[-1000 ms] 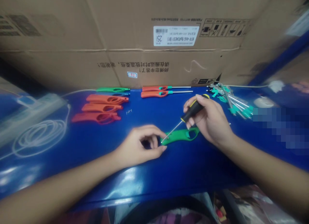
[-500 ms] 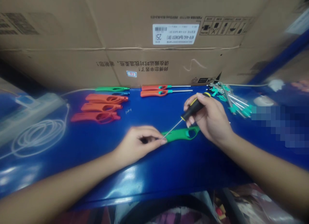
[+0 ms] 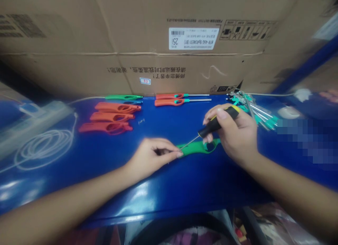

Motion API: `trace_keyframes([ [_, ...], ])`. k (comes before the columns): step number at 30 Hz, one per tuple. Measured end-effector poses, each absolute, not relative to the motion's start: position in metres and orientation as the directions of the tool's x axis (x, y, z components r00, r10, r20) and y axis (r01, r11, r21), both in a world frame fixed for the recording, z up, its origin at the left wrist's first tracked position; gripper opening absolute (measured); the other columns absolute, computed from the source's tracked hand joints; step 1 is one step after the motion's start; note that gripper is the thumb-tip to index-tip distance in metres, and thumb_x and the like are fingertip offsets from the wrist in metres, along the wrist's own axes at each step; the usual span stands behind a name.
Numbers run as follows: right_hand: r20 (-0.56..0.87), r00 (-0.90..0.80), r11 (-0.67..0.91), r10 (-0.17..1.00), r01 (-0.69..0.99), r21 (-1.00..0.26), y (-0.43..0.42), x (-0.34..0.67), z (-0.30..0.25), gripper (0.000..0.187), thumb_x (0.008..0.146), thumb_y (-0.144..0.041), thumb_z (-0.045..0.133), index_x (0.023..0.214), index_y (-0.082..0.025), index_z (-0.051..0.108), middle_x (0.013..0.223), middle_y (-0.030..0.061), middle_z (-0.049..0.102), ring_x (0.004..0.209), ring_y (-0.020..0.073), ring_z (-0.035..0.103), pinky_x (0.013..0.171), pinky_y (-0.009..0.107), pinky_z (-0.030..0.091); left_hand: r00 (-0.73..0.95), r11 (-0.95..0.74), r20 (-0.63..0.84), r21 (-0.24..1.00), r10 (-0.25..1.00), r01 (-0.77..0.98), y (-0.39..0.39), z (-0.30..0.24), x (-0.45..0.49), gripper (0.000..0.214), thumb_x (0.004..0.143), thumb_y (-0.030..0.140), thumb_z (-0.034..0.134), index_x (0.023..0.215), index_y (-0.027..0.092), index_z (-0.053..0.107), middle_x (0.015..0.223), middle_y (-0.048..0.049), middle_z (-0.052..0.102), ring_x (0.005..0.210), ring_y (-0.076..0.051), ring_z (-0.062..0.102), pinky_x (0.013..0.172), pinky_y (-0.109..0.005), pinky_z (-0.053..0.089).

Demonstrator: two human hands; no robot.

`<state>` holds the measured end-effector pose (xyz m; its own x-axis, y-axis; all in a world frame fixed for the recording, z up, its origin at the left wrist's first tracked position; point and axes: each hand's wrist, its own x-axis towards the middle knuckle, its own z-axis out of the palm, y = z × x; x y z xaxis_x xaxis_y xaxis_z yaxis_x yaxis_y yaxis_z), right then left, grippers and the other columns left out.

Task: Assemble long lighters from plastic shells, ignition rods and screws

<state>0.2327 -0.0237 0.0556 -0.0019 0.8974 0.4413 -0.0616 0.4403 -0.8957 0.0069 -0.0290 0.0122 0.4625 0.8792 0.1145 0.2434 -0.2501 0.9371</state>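
A green long-nosed lighter [image 3: 194, 148] lies across the middle of the blue table [image 3: 171, 192]. My left hand [image 3: 155, 153] pinches its left end between thumb and fingers. In my right hand [image 3: 235, 132] is a screwdriver [image 3: 215, 126] with a black and yellow handle, gripped at a slant. Its thin shaft slopes down to the lighter's left end, by my left fingertips; whether the tip touches a screw is too small to tell. My right hand hides part of the lighter's far right end.
Several orange lighter bodies [image 3: 111, 117] lie at the left, with small pins [image 3: 142, 121] beside them. Two orange lighters [image 3: 170, 102] with metal rods lie by the cardboard box [image 3: 148, 23]. Metal rods with teal parts [image 3: 261, 116] are heaped at right. A coiled white cable [image 3: 43, 149] lies far left.
My right hand has moved slightly right and down, so the screwdriver leans at a lower angle. My left hand still pinches the lighter in about the same place.
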Motion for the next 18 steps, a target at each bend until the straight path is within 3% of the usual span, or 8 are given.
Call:
trace_keyframes([
  [4, 0.442, -0.036, 0.441, 0.896, -0.016, -0.897, -0.026, 0.229, 0.060, 0.021, 0.093, -0.041, 0.067, 0.102, -0.024, 0.063, 0.083, -0.0007, 0.068, 0.044, 0.0094, 0.060, 0.038, 0.025, 0.052, 0.449, -0.228, 0.095, 0.941, 0.888, 0.251, -0.029, 0.014, 0.008, 0.010, 0.083, 0.028, 0.079, 0.083, 0.019, 0.082, 0.082, -0.0033, 0.077, 0.063, -0.011, 0.062, 0.058, -0.022, 0.047],
  [6, 0.475, -0.038, 0.476, 0.879, -0.001, -0.880, -0.028, 0.227, 0.061, 0.032, 0.089, -0.038, 0.073, 0.115, -0.028, 0.057, 0.083, -0.0025, 0.069, 0.042, 0.0088, 0.058, 0.037, 0.024, 0.051, 0.441, -0.221, 0.089, 0.941, 0.893, 0.257, -0.029, 0.014, 0.009, 0.010, 0.082, 0.029, 0.079, 0.082, 0.019, 0.082, 0.081, -0.0033, 0.077, 0.063, -0.011, 0.062, 0.058, -0.022, 0.046],
  [9, 0.513, -0.072, 0.513, 0.856, -0.011, -0.858, -0.030, 0.227, 0.063, 0.045, 0.082, -0.032, 0.079, 0.116, -0.032, 0.050, 0.085, -0.0036, 0.069, 0.046, 0.0097, 0.059, 0.038, 0.024, 0.052, 0.433, -0.222, 0.088, 0.937, 0.897, 0.270, -0.030, 0.014, 0.010, 0.010, 0.082, 0.029, 0.079, 0.081, 0.019, 0.081, 0.081, -0.0035, 0.077, 0.064, -0.012, 0.062, 0.058, -0.022, 0.045],
  [13, 0.424, -0.176, 0.426, 0.888, -0.028, -0.904, -0.034, 0.231, 0.066, 0.052, 0.079, -0.027, 0.081, 0.119, -0.033, 0.049, 0.091, -0.0009, 0.070, 0.059, 0.0140, 0.065, 0.043, 0.027, 0.055, 0.434, -0.280, 0.145, 0.923, 0.889, 0.265, -0.030, 0.012, 0.010, 0.011, 0.082, 0.030, 0.079, 0.081, 0.019, 0.080, 0.079, -0.0032, 0.077, 0.062, -0.012, 0.061, 0.056, -0.023, 0.045],
  [15, 0.415, -0.174, 0.420, 0.893, -0.012, -0.907, -0.036, 0.233, 0.068, 0.055, 0.079, -0.025, 0.080, 0.124, -0.033, 0.049, 0.092, 0.0004, 0.071, 0.061, 0.0156, 0.066, 0.044, 0.028, 0.055, 0.425, -0.355, 0.221, 0.896, 0.878, 0.267, -0.029, 0.012, 0.009, 0.011, 0.081, 0.030, 0.081, 0.085, 0.020, 0.080, 0.083, -0.0034, 0.077, 0.070, -0.014, 0.064, 0.062, -0.025, 0.050],
  [18, 0.446, -0.135, 0.452, 0.885, 0.020, -0.892, -0.036, 0.235, 0.069, 0.055, 0.079, -0.024, 0.080, 0.125, -0.033, 0.050, 0.093, 0.0019, 0.071, 0.065, 0.0179, 0.067, 0.045, 0.029, 0.056, 0.407, -0.464, 0.333, 0.840, 0.850, 0.282, -0.028, 0.012, 0.008, 0.022, 0.077, 0.030, 0.084, 0.098, 0.023, 0.080, 0.097, -0.0046, 0.077, 0.093, -0.019, 0.068, 0.086, -0.033, 0.054],
])
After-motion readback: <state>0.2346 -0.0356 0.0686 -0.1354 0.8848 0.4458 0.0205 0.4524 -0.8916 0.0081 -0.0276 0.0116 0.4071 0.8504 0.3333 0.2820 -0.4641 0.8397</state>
